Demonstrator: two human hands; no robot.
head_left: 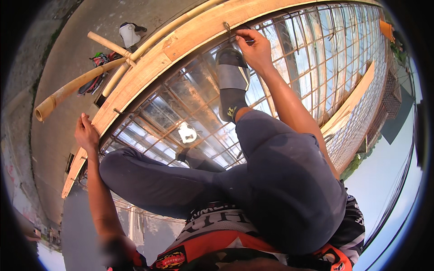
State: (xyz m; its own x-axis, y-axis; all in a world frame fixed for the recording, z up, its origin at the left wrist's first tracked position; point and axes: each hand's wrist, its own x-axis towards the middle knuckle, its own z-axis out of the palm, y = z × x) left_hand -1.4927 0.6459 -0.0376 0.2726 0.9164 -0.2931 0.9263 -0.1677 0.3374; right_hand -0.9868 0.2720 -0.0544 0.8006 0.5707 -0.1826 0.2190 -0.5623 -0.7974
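Observation:
My right hand (pixel 254 49) is at the inner edge of a long wooden plank (pixel 168 49), thumb and forefinger pinched together. Right beside its fingertips a thin bent wire (pixel 227 28) stands up at the plank; whether the fingers hold it is too small to tell. My left hand (pixel 87 133) is at the plank's outer edge farther left, its fingers bent around the edge. Between my arms, a grid of thin steel bars (pixel 289 58) spreads inside the plank. My foot in a dark shoe (pixel 231 67) stands on the grid just below my right hand.
Bamboo poles (pixel 77 86) are joined outside the plank at the left. Pale sheets (pixel 212 101) lie under the bars, with a white object (pixel 186 133) among them. A loose board (pixel 350 101) rests on the grid at the right. A white container (pixel 129 35) stands on the ground (pixel 63 67) below.

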